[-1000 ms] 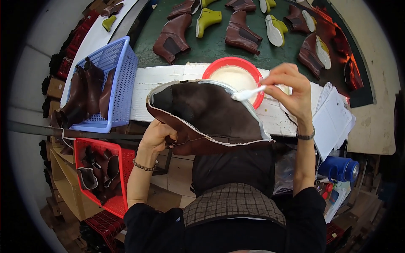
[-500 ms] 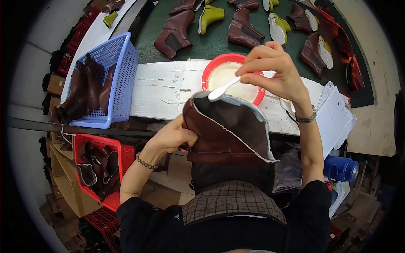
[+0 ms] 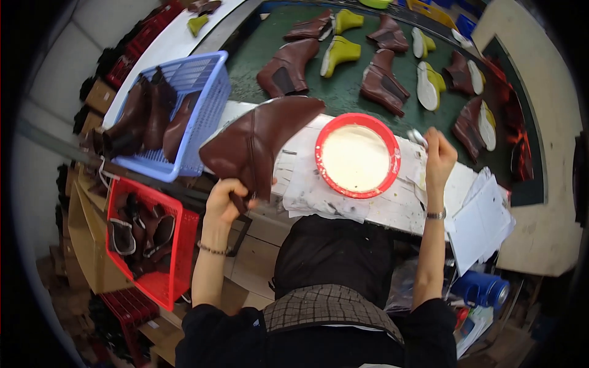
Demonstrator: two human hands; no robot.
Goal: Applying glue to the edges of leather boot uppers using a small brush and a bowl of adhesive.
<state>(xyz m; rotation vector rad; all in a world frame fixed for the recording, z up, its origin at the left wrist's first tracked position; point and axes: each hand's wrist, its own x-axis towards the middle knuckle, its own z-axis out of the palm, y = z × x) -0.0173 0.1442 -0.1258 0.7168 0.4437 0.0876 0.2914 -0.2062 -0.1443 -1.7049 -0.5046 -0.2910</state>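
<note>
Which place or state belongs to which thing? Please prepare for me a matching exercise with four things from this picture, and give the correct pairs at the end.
Things
1. Brown boot upper
2. Red bowl
3. Light-blue basket
4. Blue bottle

Places and states
A. Just above the red basket in the picture
B. Filled with a creamy white substance
C. Below the paper sheets, at the right
D. Gripped in the left hand

Pairs: 1-D, 2-B, 3-A, 4-C
</note>
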